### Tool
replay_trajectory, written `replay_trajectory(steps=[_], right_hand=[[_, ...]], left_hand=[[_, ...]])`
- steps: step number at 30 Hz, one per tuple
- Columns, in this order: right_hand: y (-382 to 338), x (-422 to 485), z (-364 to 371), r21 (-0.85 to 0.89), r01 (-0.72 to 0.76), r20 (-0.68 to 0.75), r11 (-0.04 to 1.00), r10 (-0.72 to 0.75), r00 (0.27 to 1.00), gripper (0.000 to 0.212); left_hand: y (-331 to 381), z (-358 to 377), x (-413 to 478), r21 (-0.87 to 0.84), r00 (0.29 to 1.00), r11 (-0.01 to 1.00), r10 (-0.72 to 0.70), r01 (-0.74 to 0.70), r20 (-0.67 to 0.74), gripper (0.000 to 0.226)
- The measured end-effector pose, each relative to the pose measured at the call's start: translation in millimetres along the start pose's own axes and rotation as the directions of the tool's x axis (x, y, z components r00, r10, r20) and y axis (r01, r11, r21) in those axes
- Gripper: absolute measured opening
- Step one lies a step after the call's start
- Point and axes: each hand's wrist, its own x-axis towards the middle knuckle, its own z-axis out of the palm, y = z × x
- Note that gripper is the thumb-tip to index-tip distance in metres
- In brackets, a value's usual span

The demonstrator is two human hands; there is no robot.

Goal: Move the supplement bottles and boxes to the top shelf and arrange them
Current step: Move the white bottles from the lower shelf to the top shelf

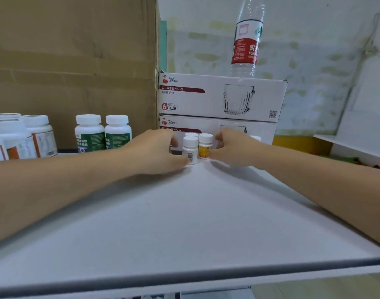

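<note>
On the white top shelf (184, 212) several small white-capped supplement bottles stand in a cluster. My left hand (156, 152) curls round the left one, a white bottle with a barcode (190, 151). My right hand (232, 147) curls round the bottle with the yellow label (204, 147). A third small cap (191, 134) shows behind them, and another cap (255, 138) peeks out behind my right hand. Two green-labelled bottles (103, 134) stand further left. Several white bottles with orange labels (23, 139) sit at the far left.
A big cardboard box (72, 57) walls off the back left. Two stacked glass mug boxes (221, 98) stand right behind the small bottles, with a plastic water bottle (247, 39) on top. The shelf's front edge (184, 275) runs across the bottom.
</note>
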Motion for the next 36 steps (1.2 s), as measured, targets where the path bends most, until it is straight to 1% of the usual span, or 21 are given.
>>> replay_trajectory(steps=[2, 4, 6, 8, 10, 13, 16, 18, 19, 21, 25, 27, 31, 34, 36], right_hand=[[-7.5, -10.3, -12.9, -0.145, -0.016, 0.055, 0.989, 0.024, 0.998, 0.05], [-15.3, -25.2, -26.3, -0.22, -0.018, 0.034, 0.975, 0.026, 0.999, 0.053], [-23.8, -45.1, -37.5, -0.25, 0.015, -0.004, 0.968, -0.016, 1.0, 0.042], [-31.9, -69.6, -44.9, -0.241, 0.07, -0.007, 0.968, -0.074, 0.997, 0.03], [-39.2, -96.5, -47.2, -0.208, 0.119, 0.027, 0.971, -0.116, 0.993, 0.023], [-49.5, -139.0, -44.7, -0.151, 0.15, 0.063, 0.977, -0.142, 0.988, 0.018], [-57.2, -188.9, -38.5, -0.11, 0.18, 0.046, 0.978, -0.176, 0.983, 0.014], [-61.9, -226.1, -30.4, -0.117, 0.195, 0.046, 0.974, -0.191, 0.98, 0.014], [-64.4, -245.0, -24.6, -0.125, 0.205, 0.043, 0.971, -0.201, 0.979, 0.015], [-68.8, -280.6, -11.2, -0.149, 0.211, 0.052, 0.966, -0.206, 0.977, 0.02], [-70.6, -333.7, 28.3, -0.205, 0.193, 0.099, 0.96, -0.175, 0.98, 0.035], [-67.9, -350.1, 55.8, -0.189, 0.167, 0.112, 0.968, -0.148, 0.983, 0.037], [-58.0, -356.7, 121.8, -0.18, 0.113, 0.155, 0.977, -0.085, 0.984, 0.039], [-49.5, -343.7, 179.1, -0.148, 0.057, 0.19, 0.987, -0.028, 0.981, 0.04], [-44.2, -328.3, 218.6, -0.121, 0.02, 0.229, 0.992, 0.008, 0.973, 0.04]], left_hand=[[4.5, -17.1, -4.7, 0.152, 0.994, 0.988, -0.009, -0.008, 0.11, 0.048], [8.5, -35.8, -12.8, 0.257, 0.982, 0.965, -0.005, -0.043, 0.186, 0.043], [11.3, -53.3, -28.7, 0.3, 0.974, 0.952, -0.005, -0.065, 0.227, 0.04], [11.8, -68.4, -51.5, 0.33, 0.97, 0.94, 0.008, -0.09, 0.241, 0.039], [9.0, -83.3, -79.6, 0.34, 0.97, 0.935, 0.022, -0.106, 0.24, 0.036], [1.3, -102.7, -132.7, 0.312, 0.973, 0.944, 0.035, -0.107, 0.229, 0.033], [-6.4, -112.8, -192.1, 0.254, 0.982, 0.958, 0.094, -0.134, 0.164, 0.03], [-7.6, -113.9, -232.5, 0.167, 0.986, 0.975, 0.134, -0.149, 0.099, 0.03], [-7.5, -113.0, -251.9, 0.143, 0.985, 0.976, 0.156, -0.165, 0.075, 0.031], [-8.4, -108.3, -287.9, 0.159, 0.979, 0.966, 0.196, -0.203, 0.058, 0.032], [-24.8, -77.1, -351.4, 0.186, 0.975, 0.958, 0.221, -0.22, 0.013, 0.033], [-40.7, -50.2, -376.2, 0.19, 0.986, 0.967, 0.166, -0.167, 0.022, 0.035], [-81.3, 13.4, -404.7, 0.173, 0.99, 0.985, -0.033, 0.008, 0.139, 0.035], [-120.2, 65.3, -414.5, 0.064, 0.975, 0.988, -0.15, 0.141, 0.165, 0.033], [-147.6, 97.4, -414.2, 0.016, 0.952, 0.974, -0.226, 0.228, 0.204, 0.033]])
